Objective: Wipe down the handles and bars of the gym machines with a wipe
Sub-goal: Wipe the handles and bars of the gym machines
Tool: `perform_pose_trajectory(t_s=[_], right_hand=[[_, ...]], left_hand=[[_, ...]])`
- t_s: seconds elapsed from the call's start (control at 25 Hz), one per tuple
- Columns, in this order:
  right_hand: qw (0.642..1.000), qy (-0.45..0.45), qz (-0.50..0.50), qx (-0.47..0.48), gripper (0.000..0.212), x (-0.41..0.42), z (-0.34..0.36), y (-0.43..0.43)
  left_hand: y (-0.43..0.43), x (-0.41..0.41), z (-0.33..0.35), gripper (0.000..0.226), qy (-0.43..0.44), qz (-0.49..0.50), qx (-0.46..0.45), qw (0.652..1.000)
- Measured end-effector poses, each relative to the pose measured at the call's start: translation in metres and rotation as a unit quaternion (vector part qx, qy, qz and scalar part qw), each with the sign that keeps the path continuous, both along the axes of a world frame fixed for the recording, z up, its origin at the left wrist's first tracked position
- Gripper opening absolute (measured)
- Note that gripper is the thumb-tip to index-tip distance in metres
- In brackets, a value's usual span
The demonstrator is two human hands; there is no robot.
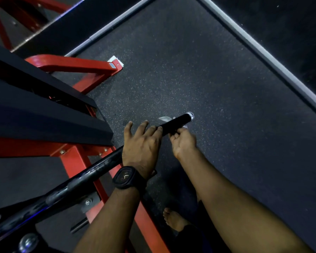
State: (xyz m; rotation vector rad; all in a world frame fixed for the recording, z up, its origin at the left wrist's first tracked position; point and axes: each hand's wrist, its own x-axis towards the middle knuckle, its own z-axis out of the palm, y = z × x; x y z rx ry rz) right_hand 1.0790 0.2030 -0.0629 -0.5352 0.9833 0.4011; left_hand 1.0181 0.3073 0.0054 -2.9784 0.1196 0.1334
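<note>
A black machine bar runs from the lower left up to a black grip handle with a chrome end cap. My left hand, with a black watch on its wrist, lies on top of the bar just below the grip, fingers spread and fairly straight. My right hand is under the grip with its fingers curled round it, holding a white wipe. Pieces of the wipe stick out on both sides of the handle; the rest is hidden by the handle and my fingers.
The machine's red frame and black pads fill the left side. Speckled dark rubber flooring spreads to the right, edged by grey strips. A white paper lies by a red frame foot. My bare foot is below.
</note>
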Motion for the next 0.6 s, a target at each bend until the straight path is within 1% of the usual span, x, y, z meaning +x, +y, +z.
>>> perform_pose_trajectory(t_s=[0.08, 0.12, 0.24, 0.28, 0.36, 0.44, 0.52, 0.6], right_hand=[[0.998, -0.036, 0.045, -0.04, 0.024, -0.007, 0.017, 0.006], [0.995, -0.057, 0.069, -0.055, 0.022, -0.011, 0.028, 0.007], [0.978, -0.102, 0.139, -0.117, 0.018, -0.016, 0.061, -0.001], [0.975, -0.109, 0.147, -0.128, 0.019, -0.014, 0.076, -0.005], [0.972, -0.109, 0.15, -0.145, 0.018, -0.01, 0.103, -0.008], [0.963, -0.129, 0.177, -0.159, 0.018, -0.013, 0.137, -0.01], [0.935, -0.182, 0.235, -0.193, 0.019, -0.025, 0.177, -0.009], [0.899, -0.239, 0.278, -0.24, 0.02, -0.041, 0.218, -0.009]], left_hand=[[-0.001, 0.002, 0.008, 0.045, -0.027, -0.002, -0.006, 1.0], [-0.002, 0.004, 0.014, 0.04, -0.028, 0.005, -0.015, 0.999], [-0.004, 0.007, 0.037, 0.04, -0.029, 0.026, -0.039, 0.998], [-0.005, 0.006, 0.047, 0.039, -0.038, 0.029, -0.05, 0.998], [-0.006, 0.004, 0.065, 0.035, -0.086, 0.034, -0.078, 0.993], [-0.008, 0.0, 0.085, 0.034, -0.133, 0.054, -0.136, 0.98], [-0.012, -0.008, 0.118, 0.037, -0.147, 0.091, -0.207, 0.963], [-0.015, -0.021, 0.152, 0.035, -0.162, 0.12, -0.245, 0.948]])
